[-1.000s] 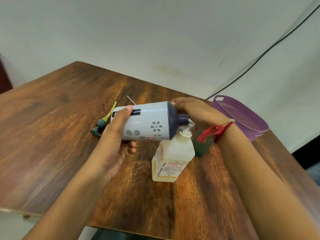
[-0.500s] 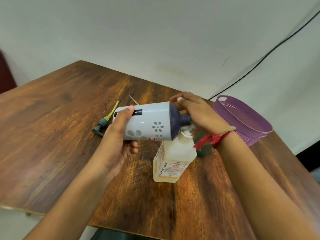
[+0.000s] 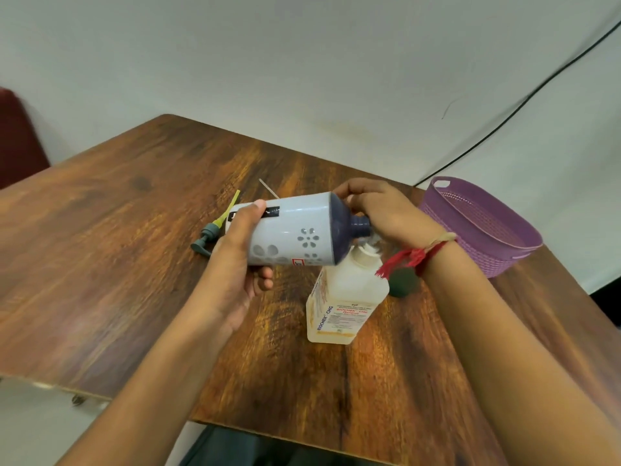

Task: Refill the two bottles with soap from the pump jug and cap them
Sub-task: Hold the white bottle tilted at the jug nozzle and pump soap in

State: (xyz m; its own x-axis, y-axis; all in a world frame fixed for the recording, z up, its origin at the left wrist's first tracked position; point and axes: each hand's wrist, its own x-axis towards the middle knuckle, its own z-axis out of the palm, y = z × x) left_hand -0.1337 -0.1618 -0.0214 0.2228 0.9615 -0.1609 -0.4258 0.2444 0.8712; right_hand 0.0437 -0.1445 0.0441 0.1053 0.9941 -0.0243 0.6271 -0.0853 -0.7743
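1. Head view: the left hand (image 3: pixel 235 267) was wrapped round the white bottle (image 3: pixel 292 237) and held it sideways in the air, navy neck pointing right, just above the pump jug (image 3: pixel 346 297).
2. The right hand (image 3: pixel 386 213) lay curled over the pump at the bottle's mouth; could not tell whether it gripped anything.
3. The pump jug stood upright on the wooden table (image 3: pixel 100 264) — a loose pump cap (image 3: pixel 206 238) lay beyond the left hand, a purple basket (image 3: pixel 480 230) at far right.
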